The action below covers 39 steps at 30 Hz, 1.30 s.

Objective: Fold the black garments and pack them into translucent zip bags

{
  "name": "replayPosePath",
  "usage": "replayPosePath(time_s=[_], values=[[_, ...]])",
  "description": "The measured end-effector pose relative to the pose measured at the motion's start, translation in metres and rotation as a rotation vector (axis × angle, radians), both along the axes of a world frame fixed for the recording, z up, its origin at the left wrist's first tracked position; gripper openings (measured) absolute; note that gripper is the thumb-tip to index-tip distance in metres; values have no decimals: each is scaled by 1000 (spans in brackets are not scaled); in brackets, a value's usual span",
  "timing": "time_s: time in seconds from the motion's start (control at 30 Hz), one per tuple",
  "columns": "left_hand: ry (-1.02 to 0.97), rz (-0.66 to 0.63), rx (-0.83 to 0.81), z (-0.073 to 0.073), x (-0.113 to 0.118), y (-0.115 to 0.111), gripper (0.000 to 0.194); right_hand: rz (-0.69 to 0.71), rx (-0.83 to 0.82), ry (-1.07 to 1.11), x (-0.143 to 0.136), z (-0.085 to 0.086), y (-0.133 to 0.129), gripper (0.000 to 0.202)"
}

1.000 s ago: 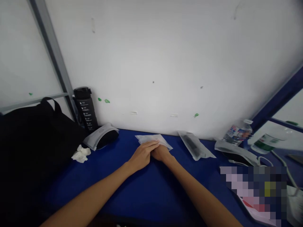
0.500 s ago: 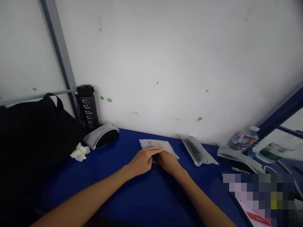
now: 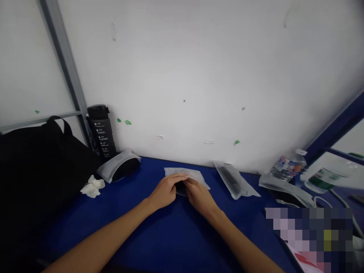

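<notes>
At the middle of the blue tabletop lies a frosted plastic bag (image 3: 196,175) with something dark in its near part. My left hand (image 3: 165,191) bends over the bag from the left, its fingers together and reaching across to the right hand's fingers. From the right, my right hand (image 3: 199,195) closes on the same bag, its fingertips partly hidden under the left ones. Between the two palms a dark, rounded patch shows; its kind I cannot make out.
Left stand a black bag (image 3: 42,163), a black water bottle (image 3: 102,132), crumpled tissue (image 3: 93,186) and a frosted pouch holding something black (image 3: 121,167). Rightward lie another frosted pouch (image 3: 236,182), a third pouch (image 3: 287,189) and clear plastic bottles (image 3: 287,167). A white wall (image 3: 170,76) rises behind.
My hands have parted slightly at the palms, so more of the dark patch shows between them. The view has shifted a little; the other things lie as before.
</notes>
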<state>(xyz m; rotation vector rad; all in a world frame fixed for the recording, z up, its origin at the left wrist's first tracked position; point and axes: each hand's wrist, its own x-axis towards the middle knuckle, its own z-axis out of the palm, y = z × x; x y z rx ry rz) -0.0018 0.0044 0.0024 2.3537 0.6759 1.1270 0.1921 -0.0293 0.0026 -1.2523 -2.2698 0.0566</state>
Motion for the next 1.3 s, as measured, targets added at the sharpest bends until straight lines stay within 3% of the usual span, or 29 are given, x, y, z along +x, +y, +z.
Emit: replayPosePath(time_s=[0.17, 0.27, 0.37, 0.53, 0.63, 0.73, 0.8, 0.93, 1.13, 1.3], values=[[-89, 93, 26, 3, -6, 9, 82, 251, 283, 31, 4, 9, -6, 50], [-154, 99, 19, 5, -11, 14, 79, 95, 350, 54, 7, 13, -8, 41], [-204, 75, -24, 3, -13, 18, 76, -87, 249, 126, 9, 12, -4, 36], [-184, 31, -46, 0, -13, 18, 73, -255, 132, 296, 14, 1, 6, 14], [-139, 50, -4, 4, -13, 12, 59, -320, 108, 277, 15, -2, 9, 16], [-35, 104, 53, 10, -14, 7, 38, -234, 91, 353, 16, -2, 9, 15], [14, 134, 61, 12, -15, 7, 38, -169, 106, 402, 16, 2, 8, 13], [1, 237, 62, 12, -19, 14, 14, -31, 94, 486, 19, 16, 2, 9], [21, 458, 16, 19, -30, 20, 19, 245, -17, 368, 29, 29, -4, 12], [91, 505, 5, 24, -34, 21, 28, 189, -5, 372, 32, 21, 0, 18]])
